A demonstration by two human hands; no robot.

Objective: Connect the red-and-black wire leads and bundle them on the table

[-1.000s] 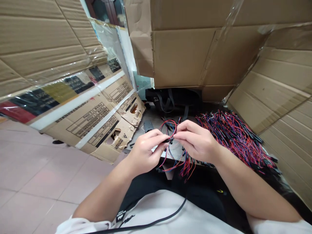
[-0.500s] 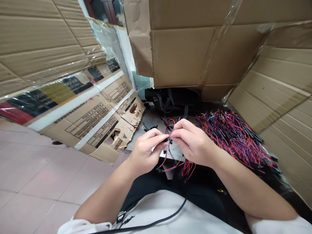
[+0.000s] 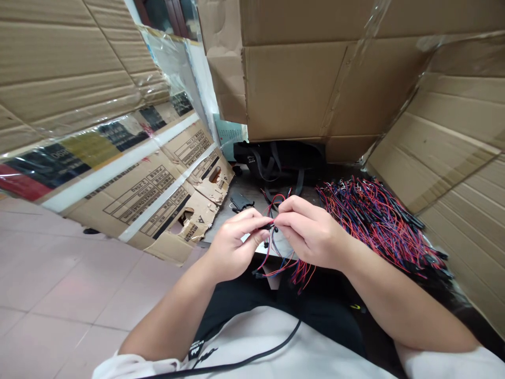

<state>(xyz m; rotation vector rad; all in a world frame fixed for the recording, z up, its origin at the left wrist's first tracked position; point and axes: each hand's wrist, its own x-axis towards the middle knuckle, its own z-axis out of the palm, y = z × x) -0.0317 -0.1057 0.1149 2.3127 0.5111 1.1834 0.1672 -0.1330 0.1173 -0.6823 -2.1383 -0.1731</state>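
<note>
My left hand [image 3: 234,245] and my right hand [image 3: 311,231] meet at the middle of the view. Their fingertips pinch a small black wire connector [image 3: 271,227] from either side. A loose wire harness [image 3: 292,268] of red, blue and black leads hangs below my hands, with its ends dangling over my lap. To the right of my right hand lies a large heap of similar wire harnesses [image 3: 374,226] with black connectors. My fingers hide part of the connector.
Cardboard boxes [image 3: 295,89] are stacked ahead, above a black bag [image 3: 276,155]. A small black object [image 3: 240,201] lies near my left hand. Flattened printed cardboard [image 3: 158,202] lies left, on a pink tiled floor [image 3: 79,279]. A black cable [image 3: 244,355] crosses my white shirt.
My hands have shifted only slightly around the connector, still pinching it. The head view has moved a little, and the wire bundle hangs in much the same place.
</note>
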